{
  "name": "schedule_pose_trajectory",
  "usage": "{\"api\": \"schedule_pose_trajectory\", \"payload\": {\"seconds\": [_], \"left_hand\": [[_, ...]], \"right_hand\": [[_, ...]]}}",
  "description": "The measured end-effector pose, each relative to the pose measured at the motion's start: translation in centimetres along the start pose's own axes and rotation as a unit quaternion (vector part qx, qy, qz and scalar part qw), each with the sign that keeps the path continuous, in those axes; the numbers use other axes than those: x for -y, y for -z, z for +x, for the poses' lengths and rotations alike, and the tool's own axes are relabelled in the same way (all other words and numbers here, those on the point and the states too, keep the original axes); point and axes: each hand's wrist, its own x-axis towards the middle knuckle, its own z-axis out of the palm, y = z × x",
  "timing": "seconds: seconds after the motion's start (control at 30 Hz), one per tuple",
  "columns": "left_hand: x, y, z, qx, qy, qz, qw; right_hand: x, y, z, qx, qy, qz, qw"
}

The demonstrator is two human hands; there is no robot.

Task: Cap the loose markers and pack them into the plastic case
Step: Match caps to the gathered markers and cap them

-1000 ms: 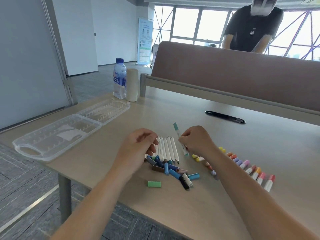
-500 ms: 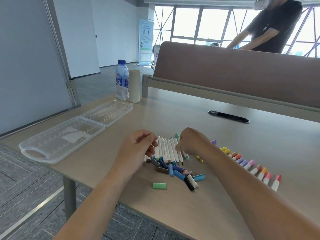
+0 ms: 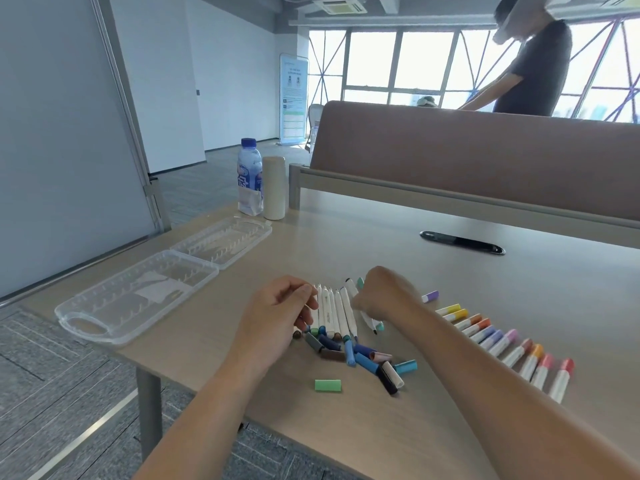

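Note:
Several uncapped white markers (image 3: 334, 311) lie side by side on the table (image 3: 485, 289). My left hand (image 3: 277, 317) rests with curled fingers on the leftmost ones; a grip is not clear. My right hand (image 3: 384, 296) grips a teal-capped marker (image 3: 379, 326) low at the right end of that row. Loose caps (image 3: 346, 351) are piled just in front of the row, and a green cap (image 3: 328, 385) lies alone nearer me. A row of capped markers (image 3: 502, 341) runs to the right. The clear plastic case (image 3: 79, 327) lies open at the left with nothing in it.
A water bottle (image 3: 249, 178) and a beige cylinder (image 3: 273, 188) stand behind the case. A black cable slot (image 3: 462, 242) is set in the table further back. A brown partition (image 3: 485, 161) borders the far side, with a person (image 3: 533, 71) standing behind it.
My right hand has lowered the teal-capped marker from a raised, upright pose down to the table beside the white row. My left hand has stayed put.

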Motion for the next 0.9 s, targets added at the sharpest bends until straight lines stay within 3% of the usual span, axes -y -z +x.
{"api": "schedule_pose_trajectory", "payload": {"seconds": [0.13,0.27,0.4,0.6,0.8,0.9], "left_hand": [[-0.2,0.2,-0.1,-0.002,-0.004,0.006,1.0],[-0.7,-0.1,-0.1,-0.009,-0.003,0.001,1.0],[-1.2,-0.9,-0.5,-0.003,-0.007,0.0,1.0],[-1.2,-1.4,-1.3,0.02,-0.007,0.009,1.0],[-1.2,-0.9,-1.6,0.031,-0.001,0.047,0.998],[-1.3,-0.5,-1.7,0.021,0.005,0.05,0.999]], "right_hand": [[-1.7,2.3,-0.6,0.008,0.016,0.181,0.983],[-3.7,3.6,-3.0,0.081,0.091,0.444,0.888],[-4.9,2.9,-3.7,0.147,0.131,0.549,0.813],[-5.5,1.3,-4.4,0.14,0.123,0.577,0.795],[-5.6,1.3,-5.2,0.103,0.136,0.523,0.835],[-5.4,1.4,-5.7,0.092,0.144,0.531,0.83]]}}
